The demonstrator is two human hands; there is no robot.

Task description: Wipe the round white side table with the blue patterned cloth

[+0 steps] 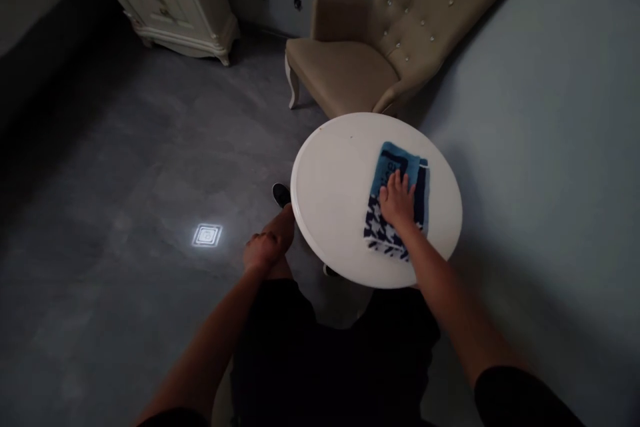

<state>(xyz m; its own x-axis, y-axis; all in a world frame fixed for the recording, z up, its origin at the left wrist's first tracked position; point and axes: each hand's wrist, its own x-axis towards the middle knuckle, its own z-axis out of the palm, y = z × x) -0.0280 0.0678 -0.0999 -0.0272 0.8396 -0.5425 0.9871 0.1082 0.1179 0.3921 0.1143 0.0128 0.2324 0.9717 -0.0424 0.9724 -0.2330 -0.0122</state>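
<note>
My right hand [397, 199] lies palm down with spread fingers on a folded towel [383, 220]. The towel is teal and dark blue, with lettering near its far end and a white-and-navy houndstooth pattern nearer me. It lies on the right part of a round white table [333, 200], with several layers showing along its right edge. My left hand [263, 252] rests on my bare left knee beside the table, holding nothing that I can see; its fingers lie over the knee and their tips are hard to make out.
A tan tufted armchair [345, 70] stands just beyond the table, against the wall. A white carved cabinet [170, 7] is at the back left. A glowing square pattern [207, 235] shows on the grey floor [125, 293]. The pale wall [560, 147] runs close along the right.
</note>
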